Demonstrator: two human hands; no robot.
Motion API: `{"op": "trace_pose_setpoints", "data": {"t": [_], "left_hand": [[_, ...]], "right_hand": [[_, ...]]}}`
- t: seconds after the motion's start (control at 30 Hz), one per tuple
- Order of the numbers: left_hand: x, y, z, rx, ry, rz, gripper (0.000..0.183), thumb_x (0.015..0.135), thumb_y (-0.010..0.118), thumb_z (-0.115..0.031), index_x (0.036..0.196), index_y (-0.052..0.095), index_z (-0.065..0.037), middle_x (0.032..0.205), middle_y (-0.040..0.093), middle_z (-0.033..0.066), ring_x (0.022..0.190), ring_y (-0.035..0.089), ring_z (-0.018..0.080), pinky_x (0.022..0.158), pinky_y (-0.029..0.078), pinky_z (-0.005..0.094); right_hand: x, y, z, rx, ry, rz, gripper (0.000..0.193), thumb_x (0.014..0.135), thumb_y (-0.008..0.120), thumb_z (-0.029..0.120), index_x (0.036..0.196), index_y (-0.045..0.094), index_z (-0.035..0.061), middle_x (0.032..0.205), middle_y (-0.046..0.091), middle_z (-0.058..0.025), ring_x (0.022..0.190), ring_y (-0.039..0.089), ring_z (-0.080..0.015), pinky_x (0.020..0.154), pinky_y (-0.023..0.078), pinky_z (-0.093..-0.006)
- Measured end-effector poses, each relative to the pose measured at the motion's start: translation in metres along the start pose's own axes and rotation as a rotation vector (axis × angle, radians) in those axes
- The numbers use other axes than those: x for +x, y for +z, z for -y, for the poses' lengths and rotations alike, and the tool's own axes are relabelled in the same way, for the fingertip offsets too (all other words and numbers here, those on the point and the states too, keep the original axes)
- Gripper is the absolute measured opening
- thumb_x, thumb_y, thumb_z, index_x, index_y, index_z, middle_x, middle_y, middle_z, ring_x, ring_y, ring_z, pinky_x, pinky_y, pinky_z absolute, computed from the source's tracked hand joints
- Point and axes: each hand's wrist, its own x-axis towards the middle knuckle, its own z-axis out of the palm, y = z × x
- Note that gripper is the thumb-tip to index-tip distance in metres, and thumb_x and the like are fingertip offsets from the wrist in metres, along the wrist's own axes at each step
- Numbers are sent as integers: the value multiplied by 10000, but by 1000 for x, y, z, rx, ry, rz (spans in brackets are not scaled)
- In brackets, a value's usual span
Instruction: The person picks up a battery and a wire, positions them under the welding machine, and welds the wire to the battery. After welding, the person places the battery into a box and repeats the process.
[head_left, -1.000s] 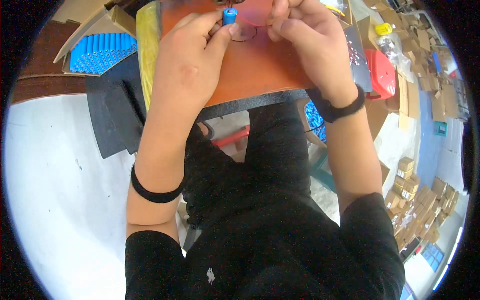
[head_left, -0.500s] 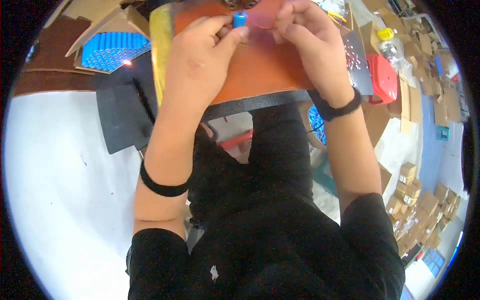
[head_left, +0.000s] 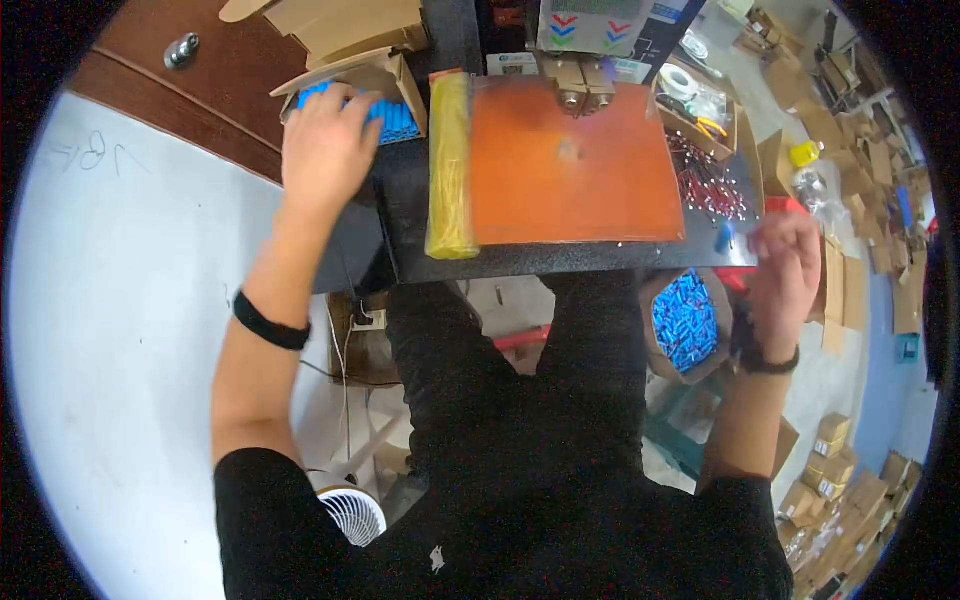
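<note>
Blue cylindrical cells (head_left: 396,122) lie under the left hand (head_left: 325,150) in a cardboard box (head_left: 414,92); a blurred blue cell (head_left: 724,238) is just beside the right hand (head_left: 787,262), near the desk's edge (head_left: 580,259). Whether either grip is clamped, I cannot tell.

Palm-down left hand (head_left: 324,152), blurred right hand (head_left: 786,262) well apart

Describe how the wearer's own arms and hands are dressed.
Both the left hand and the right hand are bare, without gloves. A plain black band circles the left forearm; a dark wristband circles the right wrist, slightly blurred. The black sleeves are short, leaving both forearms uncovered.
</note>
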Motion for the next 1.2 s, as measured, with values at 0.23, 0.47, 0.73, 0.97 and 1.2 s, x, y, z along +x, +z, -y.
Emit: {"op": "trace_pose_setpoints", "data": {"t": [0.23,0.47,0.73,0.97,1.2], "left_hand": [[0,16,60,250,113,184,458,813,591,-66,1268,588,-124,1280,551,68,1134,552,277,916,445,402],[15,14,81,38,233,185,285,858,591,-83,1130,657,-33,1124,635,179,1010,610,387,887,493,454],[-8,-50,-32,-384,-116,-9,203,883,646,-63,1083,659,-35,1096,666,133,1057,630,259,941,470,353],[17,-13,-150,-519,164,226,321,831,577,-172,1132,655,-94,1022,639,133,982,615,307,857,471,441],[23,15,-173,-677,-35,4,255,832,607,-178,1057,670,-76,981,629,126,958,603,315,824,460,449]], "right_hand": [[-74,-106,-50,-145,375,-253,180,920,479,15,1084,547,45,821,524,14,721,486,-67,652,386,-199],[-133,-215,-163,-408,577,-323,209,937,533,80,1136,552,21,894,595,-38,765,568,-112,668,464,-248],[-120,-162,-158,-1152,225,-370,304,845,620,74,1146,606,36,1104,614,-172,1071,575,-336,933,455,-406],[13,-71,-118,-1400,-226,-130,267,874,664,210,1092,646,57,1087,611,-150,1041,570,-350,892,459,-440],[45,-73,-129,-1409,-8,-29,188,866,654,199,948,674,31,970,630,-178,933,602,-369,814,476,-445]]}}
